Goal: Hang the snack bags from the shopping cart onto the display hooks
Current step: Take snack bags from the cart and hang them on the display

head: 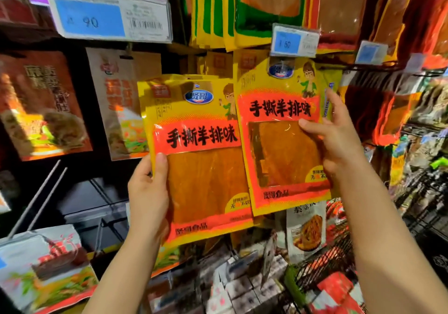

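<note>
Snack bags here are flat yellow-and-red plastic pouches with a clear window showing an orange sheet inside, and there's two in play. Left hand [148, 192] pinches the left yellow-and-red pouch [198, 158] by its left edge, thumb on the front, fingers behind. Right hand [337, 141] grips the right yellow-and-red pouch [281, 134] along its right edge, thumb across the window. Both are held up in front of the rack, the right one's top sitting just under a blue price tag [294, 40], right where its hook should be. Can't tell if it's actually on the hook yet, the tag hides it

Handling-wise I'd guess these are light, thin and floppy, with glossy film that's a bit slippery. An edge pinch works for carrying, but to thread the hang hole you probably want fingers up near the top seam so it doesn't flop away
</note>
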Available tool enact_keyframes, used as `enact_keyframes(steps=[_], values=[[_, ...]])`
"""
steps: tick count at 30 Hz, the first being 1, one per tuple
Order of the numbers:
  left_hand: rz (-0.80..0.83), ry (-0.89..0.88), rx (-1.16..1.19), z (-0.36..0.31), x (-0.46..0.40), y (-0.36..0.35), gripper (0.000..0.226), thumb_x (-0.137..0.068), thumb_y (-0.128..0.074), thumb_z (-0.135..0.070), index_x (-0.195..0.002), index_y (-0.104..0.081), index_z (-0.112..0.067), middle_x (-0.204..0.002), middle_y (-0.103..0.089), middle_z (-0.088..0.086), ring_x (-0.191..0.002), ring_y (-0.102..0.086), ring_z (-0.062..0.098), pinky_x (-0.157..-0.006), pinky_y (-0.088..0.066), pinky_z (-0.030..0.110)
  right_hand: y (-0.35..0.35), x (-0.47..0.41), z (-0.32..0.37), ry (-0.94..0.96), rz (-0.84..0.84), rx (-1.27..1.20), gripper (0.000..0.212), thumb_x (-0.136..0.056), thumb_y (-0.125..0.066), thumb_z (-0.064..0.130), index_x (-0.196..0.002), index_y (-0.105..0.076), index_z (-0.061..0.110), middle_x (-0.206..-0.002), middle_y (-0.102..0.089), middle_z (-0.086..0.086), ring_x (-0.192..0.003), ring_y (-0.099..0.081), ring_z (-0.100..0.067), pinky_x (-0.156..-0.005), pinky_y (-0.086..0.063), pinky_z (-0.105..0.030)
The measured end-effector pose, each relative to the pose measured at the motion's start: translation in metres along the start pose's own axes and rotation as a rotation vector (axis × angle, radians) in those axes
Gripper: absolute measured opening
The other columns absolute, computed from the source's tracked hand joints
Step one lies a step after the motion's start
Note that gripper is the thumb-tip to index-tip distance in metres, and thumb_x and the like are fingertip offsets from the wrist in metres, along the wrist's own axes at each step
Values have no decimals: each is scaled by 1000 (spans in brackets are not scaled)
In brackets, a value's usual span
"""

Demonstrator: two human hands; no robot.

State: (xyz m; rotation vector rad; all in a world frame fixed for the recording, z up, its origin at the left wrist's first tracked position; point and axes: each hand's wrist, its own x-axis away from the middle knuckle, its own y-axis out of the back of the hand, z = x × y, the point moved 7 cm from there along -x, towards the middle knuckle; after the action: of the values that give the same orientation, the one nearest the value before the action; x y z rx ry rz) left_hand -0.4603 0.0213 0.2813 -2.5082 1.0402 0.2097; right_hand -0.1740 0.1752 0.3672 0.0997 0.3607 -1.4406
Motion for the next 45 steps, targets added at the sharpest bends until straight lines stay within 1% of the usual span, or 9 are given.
enact_keyframes(steps=[2, 7, 12, 17, 23, 28, 35, 40, 45], values=[[-8, 4, 3, 1, 2, -4, 26, -100, -46, -33, -85, -68, -33, -77, -65, -10, -64, -58, 3, -54, -48, 23, 3, -3, 8, -6, 30, 35, 74, -83, -62, -8, -140, -44, 36, -106, -71, 2, -83, -71, -11, -58, -55, -24], [-21, 4, 13, 4, 5, -10, 21, -101, -45, -31, -96, -65, -24, -79, -62, -7, -61, -57, 0, -51, -47, 17, 5, -12, 21, -40, 73, 110, 61, -88, -57, -5, -135, -51, 34, -78, -74, 15, -67, -70, -5, -51, -52, -20], [-45, 0, 20, 3, 5, -5, 22, -100, -46, -32, -92, -65, -26, -79, -62, -7, -63, -57, 2, -54, -47, 20, 0, -24, 37, -44, 90, 217, 54, -90, -58, 6, -136, -51, 32, -99, -69, 6, -68, -70, -4, -53, -53, -20], [-69, -8, 37, -1, 4, 3, 21, -100, -46, -32, -92, -65, -26, -85, -62, -3, -69, -57, 6, -58, -49, 21, 2, -31, 44, 9, 90, 295, 54, -85, -69, 15, -133, -55, 34, -113, -69, 2, -86, -72, -12, -68, -56, -27], [-69, -21, 22, -2, 5, 2, 22, -100, -46, -32, -93, -66, -29, -85, -64, -6, -70, -59, 5, -59, -51, 21, -1, -28, 34, 76, 95, 322, 62, -82, -74, 16, -136, -51, 33, -120, -66, 2, -99, -68, -12, -76, -57, -30], [-52, -35, -3, -3, 6, 0, 21, -100, -46, -33, -99, -66, -26, -88, -65, -5, -75, -61, 7, -63, -51, 24, -8, -27, 31, 94, 65, 281, 62, -85, -70, 12, -139, -47, 29, -117, -65, 3, -98, -68, -11, -73, -56, -25], [-52, -87, -16, -10, 2, 5, 23, -101, -45, -32, -92, -66, -29, -82, -63, -9, -74, -57, 8, -63, -48, 27, -10, -35, 45, 66, 57, 427, 58, -90, -61, 10, -143, -43, 27, -104, -63, 11, -65, -66, 7, -52, -49, -10], [-36, -141, -32, -14, 0, 4, 22, -101, -45, -31, -92, -65, -28, -77, -62, -14, -67, -55, 2, -58, -46, 18, -3, -40, 46, 18, 23, 404, 56, -87, -63, 15, -138, -49, 34, -108, -68, 4, -81, -69, -8, -64, -54, -23], [35, -213, -71, -16, 3, -5, 23, -101, -46, -29, -88, -64, -31, -69, -59, -19, -62, -48, -5, -55, -40, 13, 2, -42, 46, -16, 48, 367, 50, -87, -61, 14, -133, -54, 32, -99, -71, -1, -75, -72, -10, -66, -56, -28]])
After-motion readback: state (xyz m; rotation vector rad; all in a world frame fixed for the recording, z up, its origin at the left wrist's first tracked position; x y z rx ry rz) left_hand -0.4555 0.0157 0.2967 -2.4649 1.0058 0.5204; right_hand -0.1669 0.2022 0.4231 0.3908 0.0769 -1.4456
